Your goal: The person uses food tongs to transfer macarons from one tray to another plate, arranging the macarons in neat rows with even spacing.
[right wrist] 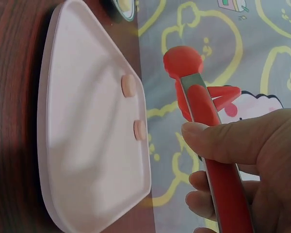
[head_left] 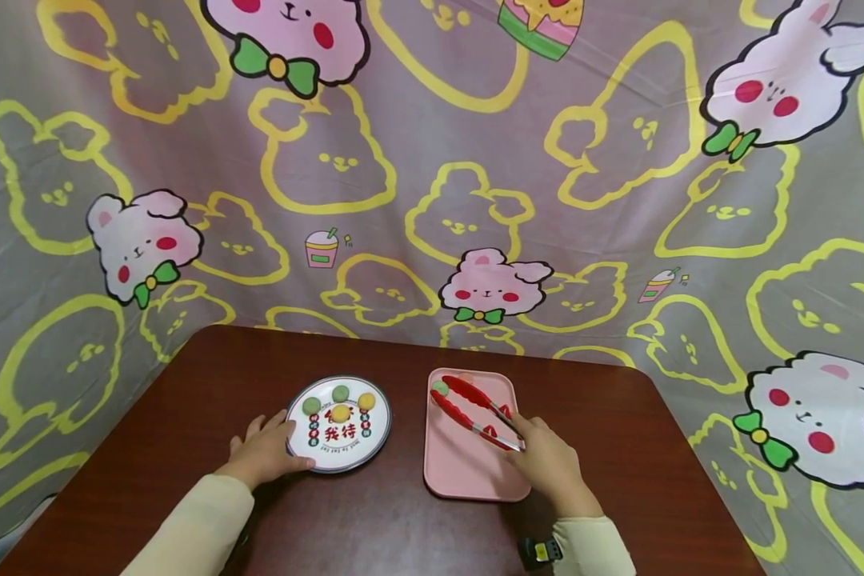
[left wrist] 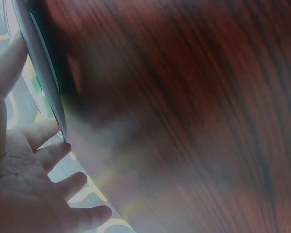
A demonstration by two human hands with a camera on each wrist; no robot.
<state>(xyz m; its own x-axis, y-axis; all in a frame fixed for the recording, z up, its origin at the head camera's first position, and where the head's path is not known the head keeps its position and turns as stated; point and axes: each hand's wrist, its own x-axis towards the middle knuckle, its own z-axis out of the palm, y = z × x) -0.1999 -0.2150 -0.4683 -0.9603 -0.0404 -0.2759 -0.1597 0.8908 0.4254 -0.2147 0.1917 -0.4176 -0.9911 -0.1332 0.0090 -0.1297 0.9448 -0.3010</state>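
Observation:
In the head view my left hand (head_left: 262, 452) touches the left rim of a round white plate (head_left: 363, 454), its fingers spread. Two green macarons (head_left: 311, 406) and two yellow macarons (head_left: 341, 414) lie on that plate, which has red lettering. My right hand (head_left: 547, 464) grips red-and-silver tongs (head_left: 475, 408) above a pink tray (head_left: 450, 472). Between the tong tips is a green macaron (head_left: 440, 387). The right wrist view shows two pinkish macarons (right wrist: 128, 86) near one end of the tray; the green one is hidden there.
A dark brown wooden table (head_left: 403, 528) carries the plate on the left and the tray on the right. Behind it hangs a grey cloth (head_left: 374, 232) printed with yellow outlines and pink cartoon animals. A dark wrist strap (head_left: 540, 552) shows by the right sleeve.

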